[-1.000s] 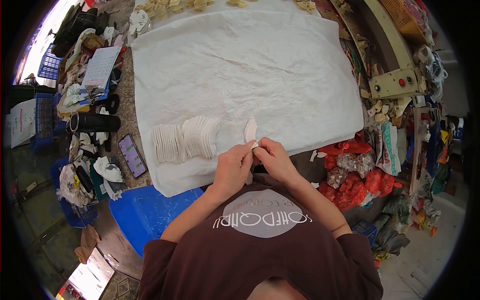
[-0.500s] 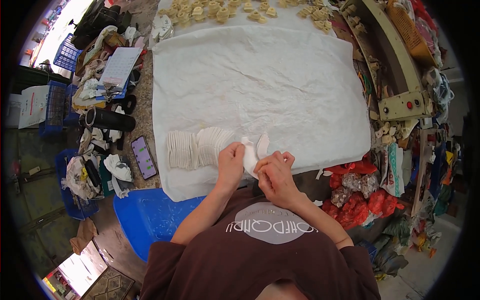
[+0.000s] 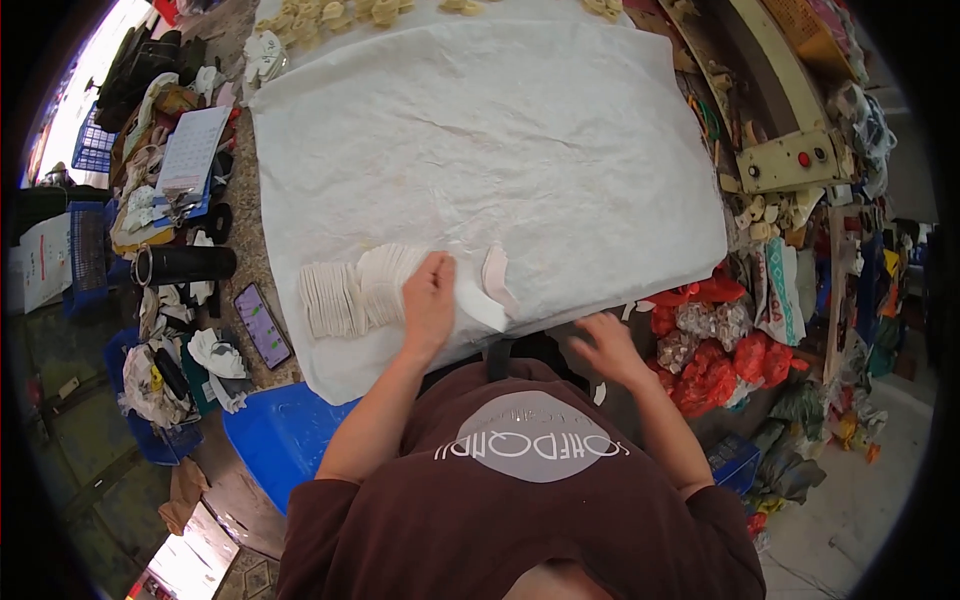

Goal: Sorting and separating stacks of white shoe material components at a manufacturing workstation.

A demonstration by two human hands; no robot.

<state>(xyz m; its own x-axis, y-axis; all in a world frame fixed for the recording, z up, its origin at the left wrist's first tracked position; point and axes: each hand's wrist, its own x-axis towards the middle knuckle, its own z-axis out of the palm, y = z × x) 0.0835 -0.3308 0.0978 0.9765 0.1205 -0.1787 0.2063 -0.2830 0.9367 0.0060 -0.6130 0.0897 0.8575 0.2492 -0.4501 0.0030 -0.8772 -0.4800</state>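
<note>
Along the left, a smartphone (image 3: pixel 262 325) with its screen lit lies near a black cylindrical flask (image 3: pixel 188 265) on its side. Beyond the flask, a blue clipboard (image 3: pixel 196 209) bears a printed white sheet (image 3: pixel 193 148), with a blue plastic basket (image 3: pixel 95 140) farther left. On the right, red plastic bags (image 3: pixel 702 390) lie heaped below a cream control box (image 3: pixel 780 170) with red and black knobs.

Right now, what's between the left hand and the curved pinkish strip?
A white curved piece lies between the left hand and the pinkish strip, in the head view.
</note>
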